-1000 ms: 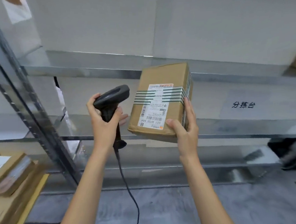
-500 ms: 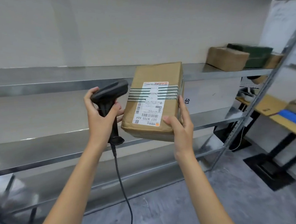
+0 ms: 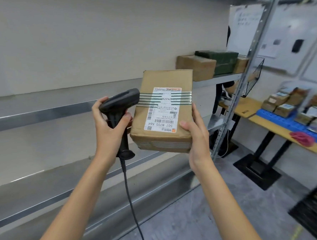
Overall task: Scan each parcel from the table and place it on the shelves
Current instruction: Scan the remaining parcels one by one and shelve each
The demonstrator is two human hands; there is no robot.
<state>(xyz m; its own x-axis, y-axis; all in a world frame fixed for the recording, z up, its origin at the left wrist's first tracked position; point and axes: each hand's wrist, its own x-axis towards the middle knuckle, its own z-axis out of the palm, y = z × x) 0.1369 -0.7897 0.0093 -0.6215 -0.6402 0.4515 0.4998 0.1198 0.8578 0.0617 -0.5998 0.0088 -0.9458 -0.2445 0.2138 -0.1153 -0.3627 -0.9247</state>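
One rigid carton parcel [image 3: 162, 110], I judge light; right hand [image 3: 196, 134] grips its lower corner, left hand [image 3: 110, 126] clasps scanner [image 3: 119, 111].

A plain pale wall [image 3: 93, 36] rises over a grey concrete floor [image 3: 206, 219]. At right stands a wooden table [image 3: 246, 109] on black legs — a blue crate [image 3: 276, 118] on it — with a whiteboard [image 3: 244, 25] and a wire basket [image 3: 253, 80] nearby.
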